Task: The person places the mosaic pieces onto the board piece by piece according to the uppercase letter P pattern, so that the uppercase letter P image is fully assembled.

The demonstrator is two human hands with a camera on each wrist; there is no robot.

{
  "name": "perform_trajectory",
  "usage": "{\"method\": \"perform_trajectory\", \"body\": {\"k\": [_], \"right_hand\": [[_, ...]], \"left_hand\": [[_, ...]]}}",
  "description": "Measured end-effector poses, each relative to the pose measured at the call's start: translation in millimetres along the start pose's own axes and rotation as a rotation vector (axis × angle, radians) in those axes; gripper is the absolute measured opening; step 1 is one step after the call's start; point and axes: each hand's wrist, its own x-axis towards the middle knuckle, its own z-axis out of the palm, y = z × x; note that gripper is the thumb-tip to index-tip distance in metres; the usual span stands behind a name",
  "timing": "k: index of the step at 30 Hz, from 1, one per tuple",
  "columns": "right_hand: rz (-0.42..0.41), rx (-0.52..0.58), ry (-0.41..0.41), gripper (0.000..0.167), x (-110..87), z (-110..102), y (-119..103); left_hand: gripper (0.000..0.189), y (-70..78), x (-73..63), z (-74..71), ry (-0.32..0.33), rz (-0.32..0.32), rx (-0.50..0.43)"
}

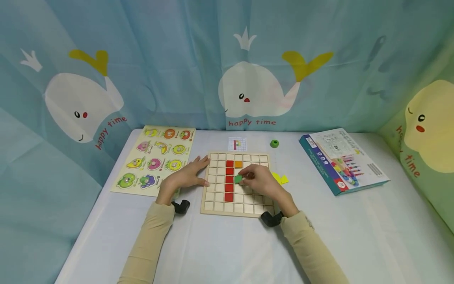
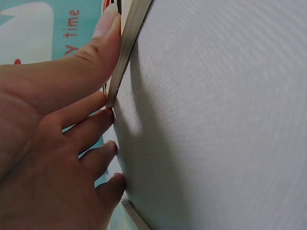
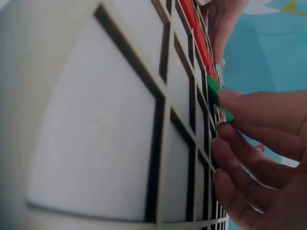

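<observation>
In the head view, we see the left hand (image 1: 189, 173) at the left edge of the wooden grid board (image 1: 248, 208), its fingers extended and thumb apart, touching the frame. The right hand (image 1: 262, 179) bends over the board, pinching a green tile (image 1: 238, 179) just right of a column of 5 red tiles (image 1: 229, 188), below an orange tile (image 1: 238, 164). We see a white-covered table (image 1: 213, 244), with a fruit puzzle (image 1: 154, 164) on the left, a pattern card (image 1: 237, 144) and a green bead (image 1: 274, 143) beyond the board, and a box (image 1: 344, 161) on the right. A blue curtain (image 1: 177, 59) printed with whales hangs behind.

In the left wrist view, we see the thumb outstretched along the board's edge, 4 fingers slightly bent, holding nothing.

In the right wrist view, we see thumb and fingertips gripping the green tile, tilted at the grid; whether it touches, we cannot tell.
</observation>
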Motion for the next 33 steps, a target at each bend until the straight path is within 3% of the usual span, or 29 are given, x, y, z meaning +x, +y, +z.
{"method": "perform_trajectory", "body": {"k": [8, 17, 33], "right_hand": [[-0.066, -0.089, 0.013, 0.021, -0.8, 4.0, -2.3], [-0.096, -0.067, -0.013, 0.024, -5.0, -10.0, 0.7], [0.088, -0.042, 0.048, 0.021, -18.8, -59.4, 30.4]], "left_hand": [[0.091, 0.7, -0.2, -0.3, 0.0, 0.005, 0.0], [0.091, -2.7, 0.7, 0.9, -0.005, -0.007, 0.001], [0.091, -1.2, 1.1, 0.8, -0.003, -0.021, -0.006]]}}
